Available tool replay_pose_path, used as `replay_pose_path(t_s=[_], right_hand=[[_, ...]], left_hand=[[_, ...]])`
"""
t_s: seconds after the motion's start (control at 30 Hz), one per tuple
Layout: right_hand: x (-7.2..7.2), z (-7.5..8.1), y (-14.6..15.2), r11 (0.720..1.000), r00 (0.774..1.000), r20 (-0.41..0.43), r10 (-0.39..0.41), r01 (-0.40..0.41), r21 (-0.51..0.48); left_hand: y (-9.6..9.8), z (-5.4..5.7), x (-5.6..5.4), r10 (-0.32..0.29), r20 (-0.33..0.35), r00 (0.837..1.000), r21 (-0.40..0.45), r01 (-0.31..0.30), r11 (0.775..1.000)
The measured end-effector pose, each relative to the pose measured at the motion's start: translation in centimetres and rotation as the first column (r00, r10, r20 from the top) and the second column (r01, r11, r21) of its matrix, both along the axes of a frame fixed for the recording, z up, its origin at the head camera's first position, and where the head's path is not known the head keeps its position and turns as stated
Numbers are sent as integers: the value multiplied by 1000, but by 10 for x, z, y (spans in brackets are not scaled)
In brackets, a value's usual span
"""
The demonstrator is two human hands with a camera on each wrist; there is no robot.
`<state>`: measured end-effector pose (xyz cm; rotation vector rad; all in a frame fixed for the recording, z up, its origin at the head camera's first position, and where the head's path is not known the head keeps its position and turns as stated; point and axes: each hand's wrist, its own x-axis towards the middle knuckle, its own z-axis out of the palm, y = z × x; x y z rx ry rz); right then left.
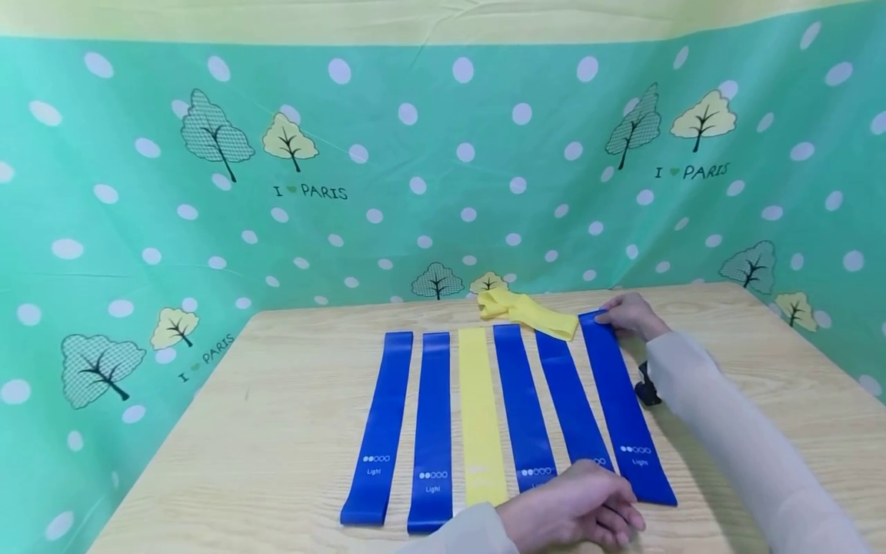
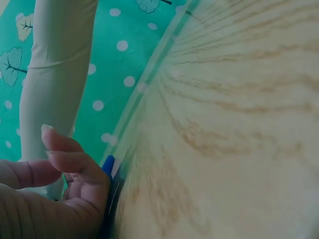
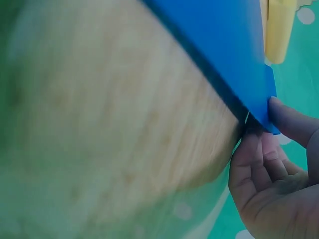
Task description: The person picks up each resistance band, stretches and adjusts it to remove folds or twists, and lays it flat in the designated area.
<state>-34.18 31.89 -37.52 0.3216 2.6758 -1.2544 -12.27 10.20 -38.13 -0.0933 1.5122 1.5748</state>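
Several blue resistance bands lie flat in a fanned row, marked "Light". My right hand [image 1: 628,316] pinches the far end of the rightmost blue band [image 1: 626,408] between thumb and fingers; its corner lifts slightly in the right wrist view, by the thumb [image 3: 294,119]. My left hand [image 1: 571,508] rests low over the row's near ends, its fingers loosely curled around nothing. It hides the near ends of two blue bands, among them the second from the right [image 1: 571,400]. A yellow band [image 1: 481,415] lies flat within the row.
Behind the row, a second yellow band [image 1: 529,312] lies folded and twisted, overlapping a blue band's far end. A small black object [image 1: 647,391] shows beside my right sleeve, partly hidden. The wooden table [image 1: 242,431] meets a green dotted cloth [image 1: 388,254] at back and sides.
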Motion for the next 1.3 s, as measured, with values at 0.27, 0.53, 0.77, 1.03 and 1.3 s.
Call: replay_pose_path(t_s=[0.27, 0.53, 0.77, 1.03, 1.3], right_hand=[[-2, 4, -5, 998, 999, -34, 30, -28, 59], [10, 12, -24, 977, 987, -110, 113, -90, 196], [11, 20, -47, 920, 951, -156, 265, -202, 335], [9, 19, -58, 736, 887, -119, 447, -289, 612], [5, 37, -58, 847, 888, -233, 395, -254, 468]], left_hand=[[4, 0, 3, -60, 105, 993, 32, 57, 998], [-4, 5, 2, -77, 67, 995, 95, 71, 993], [-10, 10, 0, -82, 43, 996, 96, 78, 992], [-16, 13, -1, -109, 20, 994, 91, 107, 990], [-27, 20, -12, -112, -90, 990, 117, 122, 986]])
